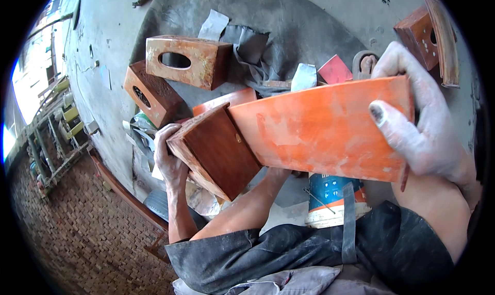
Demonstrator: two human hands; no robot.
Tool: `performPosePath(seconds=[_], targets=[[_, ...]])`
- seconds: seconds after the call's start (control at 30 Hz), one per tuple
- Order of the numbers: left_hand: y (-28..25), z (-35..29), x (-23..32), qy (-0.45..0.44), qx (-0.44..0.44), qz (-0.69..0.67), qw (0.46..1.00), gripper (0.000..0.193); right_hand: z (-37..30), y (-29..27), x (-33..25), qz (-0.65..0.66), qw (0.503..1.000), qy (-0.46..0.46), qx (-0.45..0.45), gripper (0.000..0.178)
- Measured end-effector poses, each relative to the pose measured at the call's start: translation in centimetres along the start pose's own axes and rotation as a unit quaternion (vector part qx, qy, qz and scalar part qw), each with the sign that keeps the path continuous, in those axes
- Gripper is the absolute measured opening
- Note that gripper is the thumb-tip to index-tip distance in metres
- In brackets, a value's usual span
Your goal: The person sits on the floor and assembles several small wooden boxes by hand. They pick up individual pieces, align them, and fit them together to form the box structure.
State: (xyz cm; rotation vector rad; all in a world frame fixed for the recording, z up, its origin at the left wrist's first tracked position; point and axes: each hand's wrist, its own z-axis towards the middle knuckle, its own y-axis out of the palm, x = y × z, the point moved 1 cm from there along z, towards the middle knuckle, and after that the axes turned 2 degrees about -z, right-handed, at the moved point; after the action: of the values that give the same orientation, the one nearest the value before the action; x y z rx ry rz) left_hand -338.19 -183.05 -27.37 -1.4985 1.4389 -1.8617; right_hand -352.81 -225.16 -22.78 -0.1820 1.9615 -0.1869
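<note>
Across my lap is a wooden piece: a brown box-shaped end with a long board beside it, orange with pale, patchy areas. Whether the two are joined, I cannot tell. My left hand, dusted white, is curled round the far left edge of the brown end. At the board's right end, my right hand grips it, thumb on the upper face and fingers behind the edge. White dust covers this hand too, and its thumbnail is dark. An orange strip of wood shows partly behind the piece.
Two wooden tissue boxes with oval openings rest at the far left on a dark sheet. Red sandpaper and grey sandpaper lie beyond the board. A bucket stands near my legs. Another wooden box is far right.
</note>
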Motion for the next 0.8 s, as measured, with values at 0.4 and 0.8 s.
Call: performPosePath(seconds=[0.4,0.8], targets=[[-0.3,-0.3,1.1,0.029,0.044,0.042,0.998,0.037,1.9,0.4,2.4,0.115,0.992,0.013,-0.056,0.019],[-0.3,-0.3,0.6,0.07,0.045,0.098,0.992,0.036,1.1,1.4,3.1,0.146,0.981,0.085,-0.094,0.025]])
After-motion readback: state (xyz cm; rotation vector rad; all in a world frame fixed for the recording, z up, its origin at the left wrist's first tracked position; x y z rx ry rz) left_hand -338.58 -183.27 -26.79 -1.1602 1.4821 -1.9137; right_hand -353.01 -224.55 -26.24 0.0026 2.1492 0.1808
